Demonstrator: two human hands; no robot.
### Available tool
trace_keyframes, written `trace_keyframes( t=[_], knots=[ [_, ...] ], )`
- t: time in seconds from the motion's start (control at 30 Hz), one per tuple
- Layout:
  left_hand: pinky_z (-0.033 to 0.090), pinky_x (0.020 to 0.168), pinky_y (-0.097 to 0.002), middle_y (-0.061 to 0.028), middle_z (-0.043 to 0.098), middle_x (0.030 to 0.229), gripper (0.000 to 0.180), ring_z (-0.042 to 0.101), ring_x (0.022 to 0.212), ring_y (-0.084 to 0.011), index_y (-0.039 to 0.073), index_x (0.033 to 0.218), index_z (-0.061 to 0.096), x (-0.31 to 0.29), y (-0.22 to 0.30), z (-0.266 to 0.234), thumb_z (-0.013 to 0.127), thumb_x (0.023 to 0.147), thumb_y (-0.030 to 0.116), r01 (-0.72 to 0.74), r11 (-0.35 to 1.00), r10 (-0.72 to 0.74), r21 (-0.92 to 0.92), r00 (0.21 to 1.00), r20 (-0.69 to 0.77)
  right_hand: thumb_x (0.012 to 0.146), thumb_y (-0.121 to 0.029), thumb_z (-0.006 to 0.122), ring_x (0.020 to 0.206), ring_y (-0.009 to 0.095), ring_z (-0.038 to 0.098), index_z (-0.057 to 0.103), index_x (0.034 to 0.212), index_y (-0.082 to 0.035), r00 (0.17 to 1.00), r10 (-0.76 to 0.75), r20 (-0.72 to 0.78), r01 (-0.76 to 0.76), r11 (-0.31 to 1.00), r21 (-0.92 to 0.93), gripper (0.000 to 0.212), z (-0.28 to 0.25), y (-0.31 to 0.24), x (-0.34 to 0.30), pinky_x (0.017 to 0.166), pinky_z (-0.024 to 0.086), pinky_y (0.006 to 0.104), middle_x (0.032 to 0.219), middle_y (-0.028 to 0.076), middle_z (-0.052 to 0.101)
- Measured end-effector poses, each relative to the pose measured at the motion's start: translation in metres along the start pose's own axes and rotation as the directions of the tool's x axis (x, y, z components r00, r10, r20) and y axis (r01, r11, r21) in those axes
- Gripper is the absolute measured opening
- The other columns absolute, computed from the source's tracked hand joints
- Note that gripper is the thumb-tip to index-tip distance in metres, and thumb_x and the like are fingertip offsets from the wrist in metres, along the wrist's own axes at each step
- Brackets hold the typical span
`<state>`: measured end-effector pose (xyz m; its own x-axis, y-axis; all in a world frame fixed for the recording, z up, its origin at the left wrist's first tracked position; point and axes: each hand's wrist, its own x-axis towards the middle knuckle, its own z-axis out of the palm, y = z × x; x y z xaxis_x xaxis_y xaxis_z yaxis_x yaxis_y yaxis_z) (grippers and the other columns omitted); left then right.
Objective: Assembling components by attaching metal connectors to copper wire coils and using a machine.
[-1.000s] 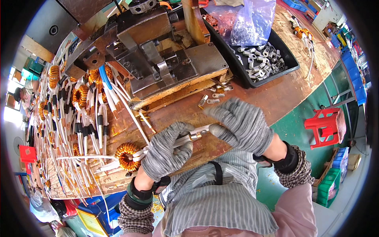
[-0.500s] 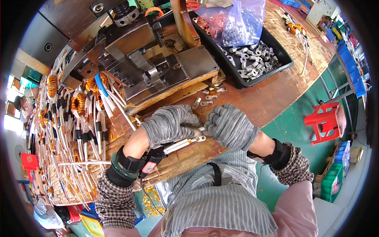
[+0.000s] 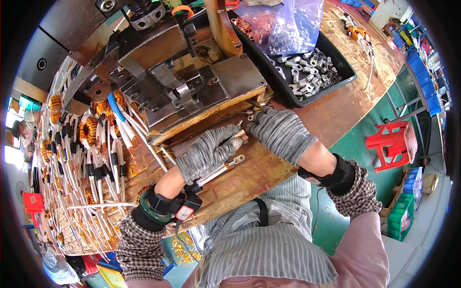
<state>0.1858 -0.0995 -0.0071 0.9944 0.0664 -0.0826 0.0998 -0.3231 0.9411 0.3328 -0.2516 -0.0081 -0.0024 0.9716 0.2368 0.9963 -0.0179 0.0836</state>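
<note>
My left hand (image 3: 206,152), in a grey knitted glove, is closed at the bench's front, with a short pinkish or coppery tip showing at its fingertips. Under its palm runs a white cable (image 3: 211,177) ending in a silver ring lug (image 3: 237,159); the cable seems to be in its grip. My right hand (image 3: 283,132), gloved alike, has its fingers bent together over several loose lugs (image 3: 249,116) by the press base. Whether a lug is between those fingers is hidden. Another loose lug (image 3: 240,124) lies between the hands.
A metal press (image 3: 192,91) fills the bench before me. To its right, a black tray (image 3: 307,101) holds silver lugs and a clear bag (image 3: 295,29). White cables with copper-wound ring coils (image 3: 88,129) crowd the left. A red stool (image 3: 391,144) stands right.
My right hand has moved forward and away from the left, reaching the loose lugs by the press. The left hand and the lugged cable have shifted slightly; the hands no longer meet.
</note>
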Motion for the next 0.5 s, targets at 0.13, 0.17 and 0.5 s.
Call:
trace_keyframes(
  t=[0.13,0.17,0.5],
  knots=[
    [0.038,0.058,-0.0234,0.0003,0.048,0.071,0.024,0.043,0.064,-0.0082,0.000,0.102,0.059,0.002,-0.005,0.002,0.050,0.092,0.019,-0.058,0.997,0.052,-0.049,0.992,-0.112,0.077,-0.011,0.051,0.076,0.024,0.060,0.061,0.090,-0.004,0.995,0.041,0.091,-0.039,0.999,-0.021,0.018,-0.004,-0.001,-0.003,0.063,0.050,0.0347,0.080,0.011,0.059],
    [0.038,0.058,-0.0234,0.0003,0.048,0.071,0.024,0.043,0.064,-0.0082,0.000,0.102,0.059,0.001,-0.003,0.001,0.050,0.092,0.019,-0.059,0.997,0.053,-0.050,0.992,-0.112,0.076,-0.011,0.051,0.076,0.025,0.059,0.061,0.092,-0.005,0.997,0.067,0.045,-0.069,0.997,0.038,0.019,0.002,0.000,-0.005,0.063,0.049,0.0354,0.081,0.010,0.058],
    [0.034,0.053,-0.0212,0.0027,0.049,0.067,0.029,0.041,0.060,-0.0051,0.002,0.098,0.061,-0.001,0.002,-0.003,0.048,0.093,0.028,0.111,0.952,-0.117,-0.285,0.993,-0.004,0.079,-0.011,0.061,0.063,0.016,0.056,0.058,0.087,-0.003,0.861,0.441,0.253,-0.451,0.430,0.782,0.012,-0.025,-0.001,-0.014,0.059,0.046,0.0270,0.073,0.006,0.059]
  ],
)
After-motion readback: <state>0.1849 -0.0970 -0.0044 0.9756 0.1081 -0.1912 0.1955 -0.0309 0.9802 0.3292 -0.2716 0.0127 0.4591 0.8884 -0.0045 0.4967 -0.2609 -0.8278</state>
